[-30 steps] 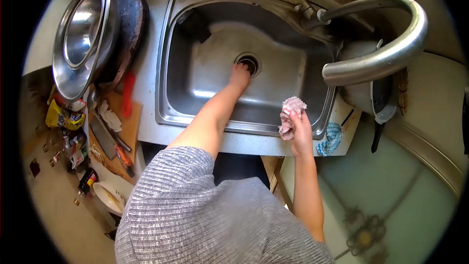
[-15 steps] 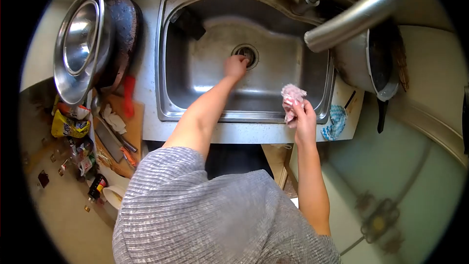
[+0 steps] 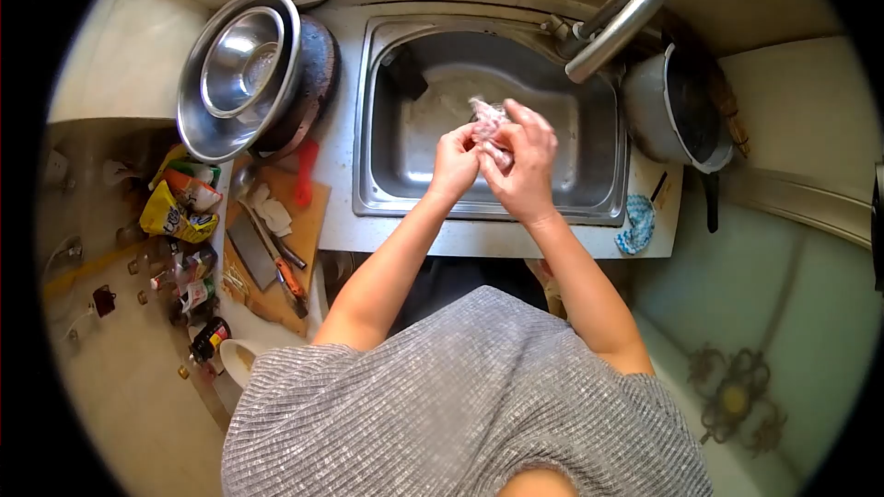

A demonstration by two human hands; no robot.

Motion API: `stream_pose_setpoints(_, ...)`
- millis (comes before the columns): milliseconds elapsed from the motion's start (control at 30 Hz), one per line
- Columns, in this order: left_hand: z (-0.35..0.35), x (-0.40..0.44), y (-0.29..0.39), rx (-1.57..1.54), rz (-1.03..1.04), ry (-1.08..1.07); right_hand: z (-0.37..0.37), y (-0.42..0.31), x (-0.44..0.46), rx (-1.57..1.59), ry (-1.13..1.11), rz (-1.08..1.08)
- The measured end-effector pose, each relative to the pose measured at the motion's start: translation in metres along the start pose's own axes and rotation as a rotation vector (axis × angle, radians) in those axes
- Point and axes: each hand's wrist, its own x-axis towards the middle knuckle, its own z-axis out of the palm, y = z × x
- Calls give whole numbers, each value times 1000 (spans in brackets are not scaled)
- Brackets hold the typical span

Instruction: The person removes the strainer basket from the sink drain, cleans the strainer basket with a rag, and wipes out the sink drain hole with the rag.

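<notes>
A crumpled pink-and-white cloth (image 3: 491,126) is held between my two hands, above the steel sink (image 3: 419,170). My left hand (image 3: 456,161) pinches its lower left side. On the other side, my right hand (image 3: 525,161) has fingers curled round the cloth, with the upper fingers slightly blurred. The hands meet at the fingertips over the basin. They hide the drain and part of the sink floor. A dark caddy (image 3: 405,72) sits in the sink's back left corner. Above the right rear rim bends the metal faucet (image 3: 622,23).
Nested steel bowls (image 3: 239,64) lean at the left of the sink. A wooden board (image 3: 299,294) carries a cleaver and other utensils. On the right stand a pot (image 3: 654,101) and a blue-and-white scrubber (image 3: 637,224). Bottles and packets crowd the lower left.
My left hand has come up from the drain to the cloth. My right hand has brought the cloth left, over the basin. The camera view has shifted.
</notes>
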Motion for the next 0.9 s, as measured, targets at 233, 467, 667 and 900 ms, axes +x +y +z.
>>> stream_pose_setpoints(233, 1, -11, 18, 211, 201, 111, 20, 3, 8, -203, -100, -20)
stream_pose_setpoints(467, 16, -28, 31, 396, 357, 88, 14, 47, 69, 202, -346, 535)
stream_pose_setpoints(667, 27, -40, 37, 470, 504, 142, 12, 48, 87, 122, -437, 760)
stream_pose_setpoints(900, 24, -11, 41, 388, 417, 189, 7, 16, 36, 71, -71, 64)
